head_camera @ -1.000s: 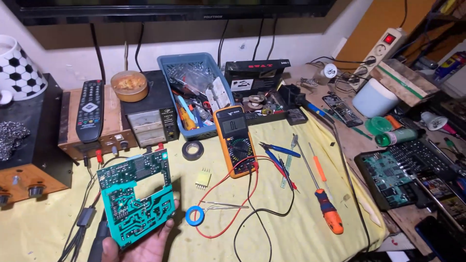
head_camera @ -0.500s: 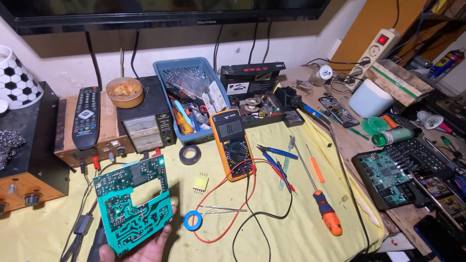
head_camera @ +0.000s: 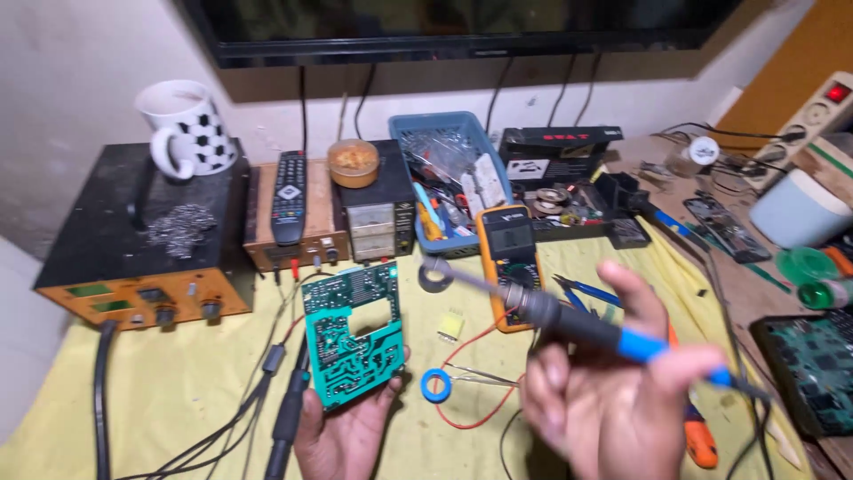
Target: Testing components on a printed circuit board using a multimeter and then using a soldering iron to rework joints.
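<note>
While the left hand (head_camera: 342,436) props the green circuit board (head_camera: 351,342) up from underneath, fingers closed on its lower edge with the solder side facing us, the right hand (head_camera: 613,391) is wrapped around a blue-handled soldering iron (head_camera: 577,324), its tip hanging in the air above the counter (head_camera: 178,400), pointing left, well apart from the board. To my eye, the thing is a steady board and a short, low approach, with the iron's cord kept off the loose red wires. Just beside the board lie a small blue ring (head_camera: 434,385) and tweezers (head_camera: 480,376), so the path between the hands is narrow. Further back sits the orange multimeter (head_camera: 511,258), then the blue parts bin (head_camera: 449,173) and a bench power supply (head_camera: 378,218). Open yellow cloth shows mostly at the left, near the dangling cables; the right edge is crowded with tools.
</note>
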